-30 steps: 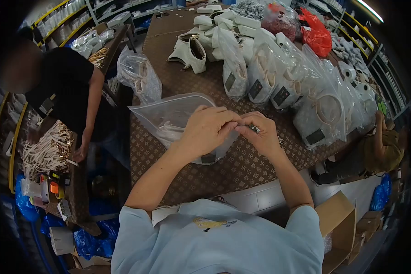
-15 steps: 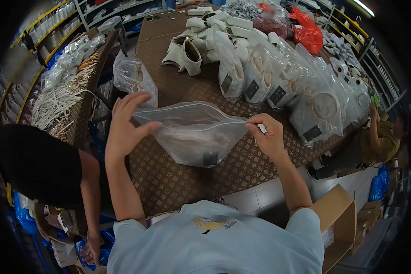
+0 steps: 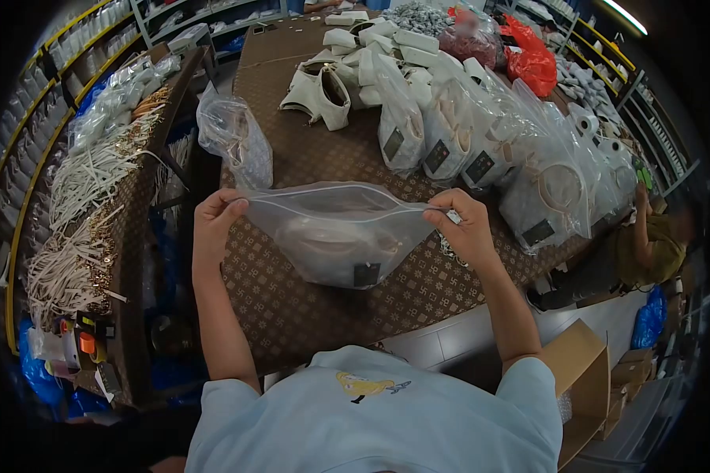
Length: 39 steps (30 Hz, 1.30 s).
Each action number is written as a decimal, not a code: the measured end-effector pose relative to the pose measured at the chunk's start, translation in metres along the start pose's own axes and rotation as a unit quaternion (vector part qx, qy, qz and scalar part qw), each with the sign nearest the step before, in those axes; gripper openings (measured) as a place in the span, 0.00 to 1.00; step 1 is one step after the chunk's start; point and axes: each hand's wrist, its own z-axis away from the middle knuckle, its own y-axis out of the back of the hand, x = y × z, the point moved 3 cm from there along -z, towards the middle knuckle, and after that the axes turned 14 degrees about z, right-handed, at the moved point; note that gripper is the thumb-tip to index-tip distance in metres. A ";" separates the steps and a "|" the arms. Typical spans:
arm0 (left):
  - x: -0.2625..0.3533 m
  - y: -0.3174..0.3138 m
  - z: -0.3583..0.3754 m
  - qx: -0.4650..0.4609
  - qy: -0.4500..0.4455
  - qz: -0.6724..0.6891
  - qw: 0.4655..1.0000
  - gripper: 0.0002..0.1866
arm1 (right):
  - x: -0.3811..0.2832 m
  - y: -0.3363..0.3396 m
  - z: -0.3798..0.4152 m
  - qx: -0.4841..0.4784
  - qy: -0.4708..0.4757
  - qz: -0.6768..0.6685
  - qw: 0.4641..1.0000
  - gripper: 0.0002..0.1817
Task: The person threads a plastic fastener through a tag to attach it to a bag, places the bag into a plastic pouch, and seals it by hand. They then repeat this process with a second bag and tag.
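A clear zip-lock plastic bag (image 3: 406, 236) stretches between my two hands over the brown patterned table (image 3: 284, 319). Inside it sits a pale handbag (image 3: 315, 251), blurred by the plastic, with a dark square label (image 3: 366, 274) near its base. My left hand (image 3: 219, 225) pinches the left corner of the bag's mouth. At the right corner, my right hand (image 3: 464, 225) grips between thumb and fingers. The mouth gapes slightly between them. Just below my right hand a small light chain (image 3: 452, 251) shows, partly hidden by the hand.
Bagged handbags (image 3: 544, 197) line the right side of the table, with unbagged white handbags (image 3: 331, 91) behind. Another plastic-wrapped item (image 3: 237, 138) stands at the left edge. A left-hand bench holds white straps (image 3: 67, 264). A person (image 3: 647, 244) is at the right; an open carton (image 3: 584, 386) sits lower right.
My left hand has gone from spread and apart to closed on the bag's left corner. The person in black at the left has moved down, mostly out of view.
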 end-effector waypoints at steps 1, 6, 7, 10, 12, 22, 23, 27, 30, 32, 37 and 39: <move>-0.001 0.001 0.001 -0.001 0.001 -0.001 1.000 0.07 | 0.003 -0.001 0.002 0.000 -0.001 -0.001 1.000 0.07; 0.001 0.015 -0.002 -0.008 -0.018 -0.037 0.999 0.06 | 0.005 0.000 0.003 -0.007 -0.040 -0.023 0.999 0.06; 0.002 0.013 -0.004 -0.012 -0.019 -0.038 0.999 0.06 | 0.006 0.001 0.005 -0.003 -0.041 -0.024 0.999 0.06; 0.024 -0.018 -0.006 0.023 -0.049 -0.171 0.984 0.13 | 0.015 0.001 0.008 -0.005 -0.100 -0.031 0.995 0.06; 0.057 -0.095 0.003 -0.031 -0.178 -0.349 0.919 0.20 | 0.015 0.000 0.010 0.001 -0.092 -0.037 0.995 0.06; -0.011 -0.232 -0.004 -0.291 -0.293 -0.492 0.767 0.06 | 0.011 0.003 0.015 0.045 0.012 0.043 0.998 0.07; -0.011 -0.232 -0.003 -0.290 -0.287 -0.502 0.762 0.05 | 0.010 0.002 0.016 0.047 0.006 0.037 0.998 0.06; -0.013 -0.229 -0.003 -0.278 -0.307 -0.525 0.743 0.05 | 0.011 -0.001 0.016 0.035 -0.022 0.027 0.999 0.06; -0.007 -0.219 -0.001 -0.285 -0.316 -0.501 0.754 0.05 | 0.005 0.003 0.012 0.014 -0.012 0.032 0.999 0.07; 0.002 -0.201 0.000 -0.268 -0.315 -0.507 0.756 0.05 | 0.000 0.004 0.008 0.013 -0.006 0.021 1.000 0.07; 0.024 -0.134 0.004 -0.225 -0.296 -0.564 0.737 0.05 | 0.000 0.004 0.007 0.004 0.000 0.026 1.000 0.06; 0.035 -0.109 0.007 -0.211 -0.279 -0.582 0.734 0.05 | 0.002 0.005 0.008 0.013 -0.009 0.019 1.000 0.06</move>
